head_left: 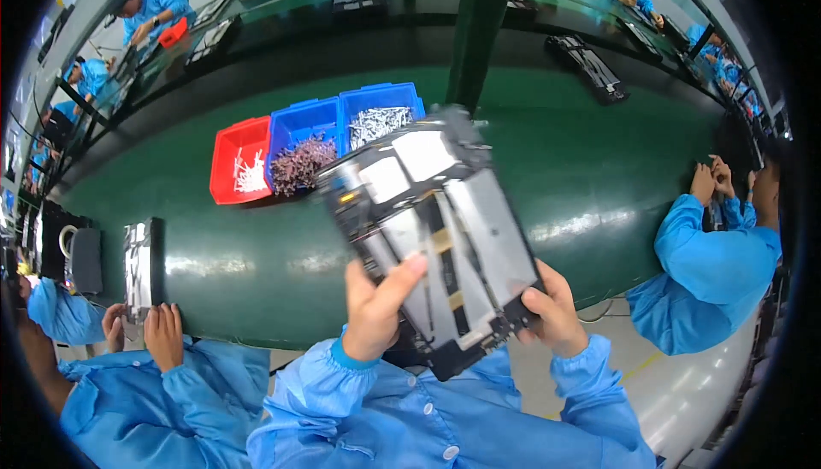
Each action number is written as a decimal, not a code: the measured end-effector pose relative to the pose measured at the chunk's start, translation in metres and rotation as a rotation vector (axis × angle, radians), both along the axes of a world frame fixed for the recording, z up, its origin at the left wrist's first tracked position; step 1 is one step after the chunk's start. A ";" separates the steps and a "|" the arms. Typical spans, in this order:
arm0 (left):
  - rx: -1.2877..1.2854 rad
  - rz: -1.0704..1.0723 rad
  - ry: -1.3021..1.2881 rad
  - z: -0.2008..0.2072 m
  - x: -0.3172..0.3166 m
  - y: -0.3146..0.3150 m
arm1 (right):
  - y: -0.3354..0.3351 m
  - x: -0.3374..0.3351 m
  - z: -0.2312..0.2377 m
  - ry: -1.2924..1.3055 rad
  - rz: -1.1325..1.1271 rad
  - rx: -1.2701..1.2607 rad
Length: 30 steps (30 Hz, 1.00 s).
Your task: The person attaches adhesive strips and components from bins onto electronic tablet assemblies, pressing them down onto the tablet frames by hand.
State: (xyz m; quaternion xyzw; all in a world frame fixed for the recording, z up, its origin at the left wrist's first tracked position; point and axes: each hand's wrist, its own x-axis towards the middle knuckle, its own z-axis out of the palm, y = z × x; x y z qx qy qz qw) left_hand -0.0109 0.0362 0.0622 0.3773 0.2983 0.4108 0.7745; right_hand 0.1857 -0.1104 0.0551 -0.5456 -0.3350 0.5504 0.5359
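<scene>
An opened tablet-like device [500, 242] is held up, tilted, over the near edge of the green bench. It has a black frame, silver battery-like panels, white patches and a dark strip with yellowish tape down its middle. My left hand [376, 306] grips its left edge, with the thumb lying over the panel. My right hand [554, 313] holds the lower right corner, thumb on top and fingers underneath. The far end of the device is blurred by motion.
Behind the device stand a red bin [227, 157] with small white parts, a blue bin [291, 118] with brownish-purple parts and another blue bin [376, 95] with pale parts. A green post [479, 33] rises beyond. Co-workers in blue sit at both sides. A similar device [590, 67] lies far right.
</scene>
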 end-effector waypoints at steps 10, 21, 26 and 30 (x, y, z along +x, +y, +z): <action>0.418 -0.213 0.497 -0.049 0.010 0.028 | 0.009 0.093 -0.030 0.180 -0.723 0.090; 0.579 -0.208 0.680 -0.058 0.016 0.023 | 0.212 0.210 -0.055 0.171 -0.677 0.323; 0.544 -0.193 0.696 -0.054 0.015 0.020 | 0.230 0.197 -0.066 0.116 -0.686 0.481; 0.519 -0.190 0.676 -0.053 0.016 0.016 | 0.217 0.255 -0.080 -0.123 -1.045 0.537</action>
